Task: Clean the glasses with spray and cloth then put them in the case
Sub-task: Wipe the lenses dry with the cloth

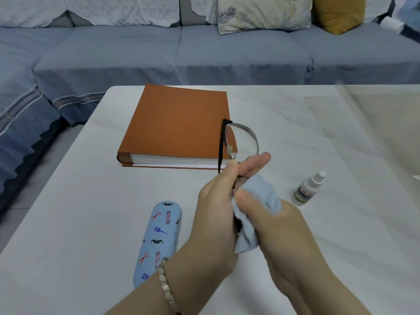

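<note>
Blue-grey sofa (204,48) with cushions (263,14) behind a white marble table (79,201).

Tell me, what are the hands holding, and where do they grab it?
The left hand pinches the glasses at the lower part of the frame. The right hand holds the cloth, bunched around the lower lens.

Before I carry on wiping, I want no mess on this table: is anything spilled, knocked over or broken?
Nothing stands out. The spray bottle stands upright and capped, the case lies closed, and the glasses look intact, held by the left hand while the right hand holds the cloth.
</note>
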